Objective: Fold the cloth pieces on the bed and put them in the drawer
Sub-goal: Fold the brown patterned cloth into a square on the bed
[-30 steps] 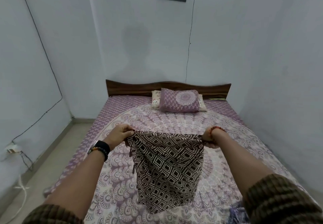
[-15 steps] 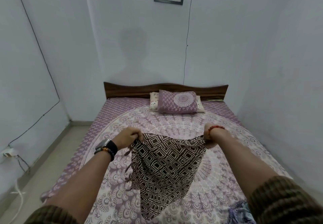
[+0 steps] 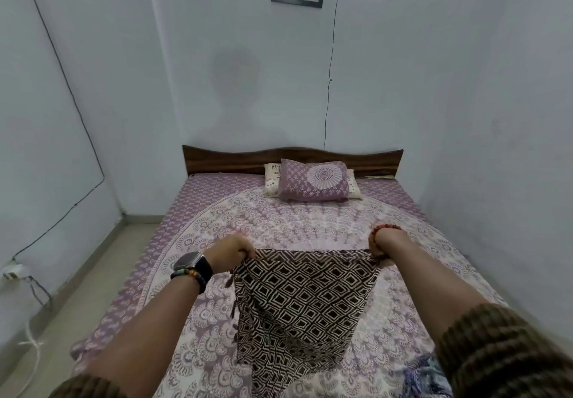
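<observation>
A dark brown and white diamond-patterned cloth (image 3: 304, 307) lies stretched over the bed (image 3: 310, 220), its top edge pulled taut between my hands. My left hand (image 3: 231, 250) grips the cloth's top left corner, where short tassels hang down. My right hand (image 3: 379, 247), with a red bead bracelet at the wrist, pinches the top right corner. The cloth's lower part narrows toward the bed's near edge. A blue and white patterned cloth (image 3: 431, 376) lies at the bottom right, partly hidden by my right sleeve. No drawer is in view.
Two pillows (image 3: 313, 182) rest against the dark wooden headboard (image 3: 235, 158). Walls close in behind and on the bed's right side. A strip of floor (image 3: 80, 289) runs along the left, with a wall socket and cables (image 3: 15, 270).
Both hands have lowered the cloth onto the bed and moved farther apart, so its top edge is now flatter and tauter. The view has tilted slightly.
</observation>
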